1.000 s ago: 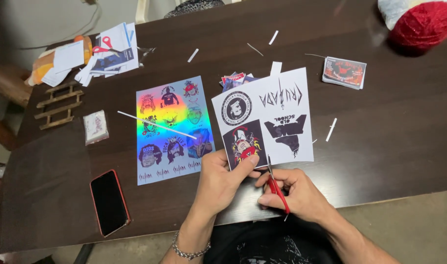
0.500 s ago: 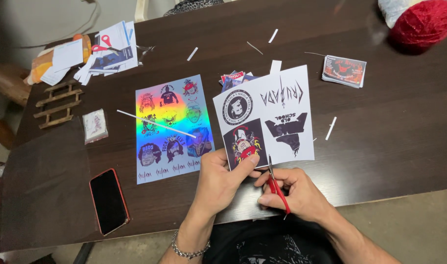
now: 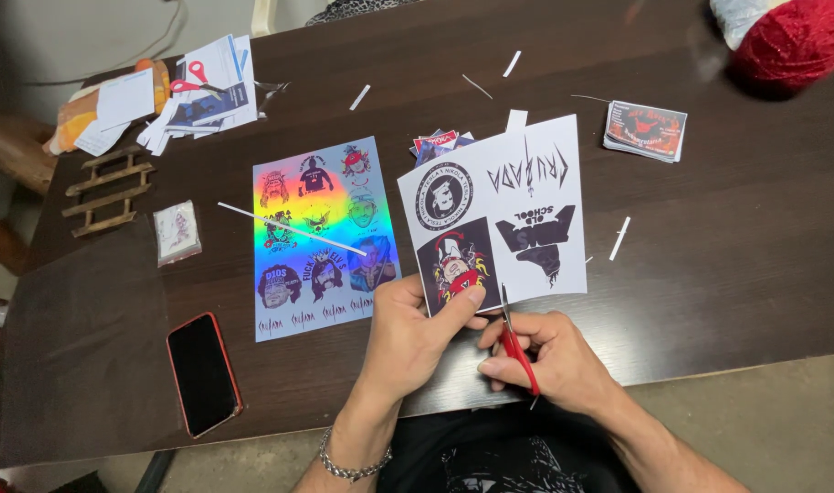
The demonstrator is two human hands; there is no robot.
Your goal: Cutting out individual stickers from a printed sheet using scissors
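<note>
Left hand [image 3: 415, 333] pinching lower edge of white sticker sheet [image 3: 499, 219] above dark table [image 3: 727, 246], right hand [image 3: 549, 361] closed on red-handled scissors [image 3: 515, 342], blades at sheet's bottom edge, holographic sticker sheet [image 3: 321, 237] just left.

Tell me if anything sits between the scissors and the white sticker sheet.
Nothing visible does. The right hand holds the red-handled scissors with the blades already at the lower edge of the white sticker sheet, which the left hand pinches.
</note>
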